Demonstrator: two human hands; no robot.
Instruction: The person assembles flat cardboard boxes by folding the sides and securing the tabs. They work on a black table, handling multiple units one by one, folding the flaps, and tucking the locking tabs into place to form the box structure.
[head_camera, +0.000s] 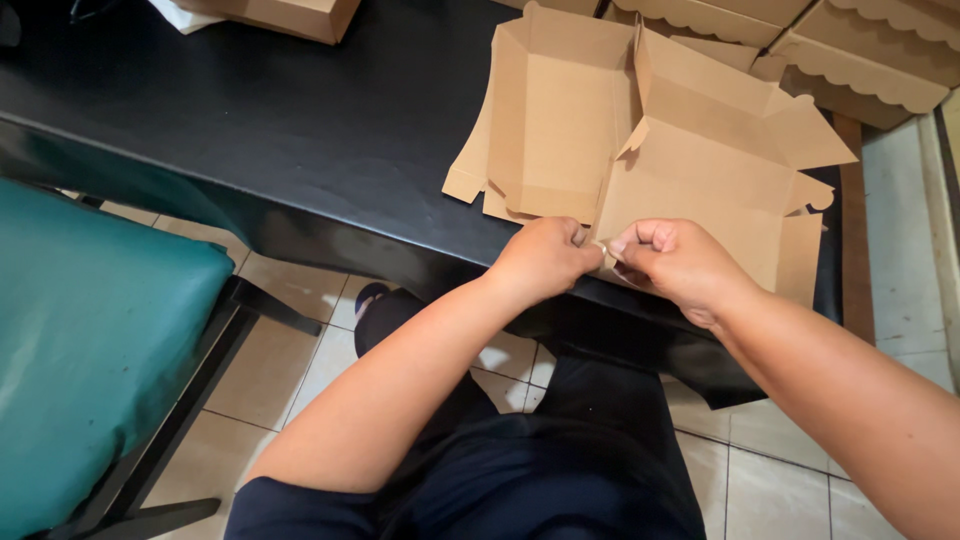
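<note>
Left hand (543, 257) fist pinching near edge of unfolded cardboard box (700, 190) | right hand (675, 262) just beside it, pinching same edge | box half-flat on black table (300, 110) at front edge | teal chair (90, 340) far left | scalloped boxes (860, 60) stacked top right

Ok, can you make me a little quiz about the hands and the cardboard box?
1. True or false: both hands pinch the near edge of the unfolded brown cardboard box.
2. What colour is the chair seat on the person's left?
3. The finished boxes with wavy edges lie: A) on the floor, B) at the far right of the black table, C) on the chair.

Key
1. True: the left hand and right hand meet at that edge.
2. Teal green.
3. B.
</note>
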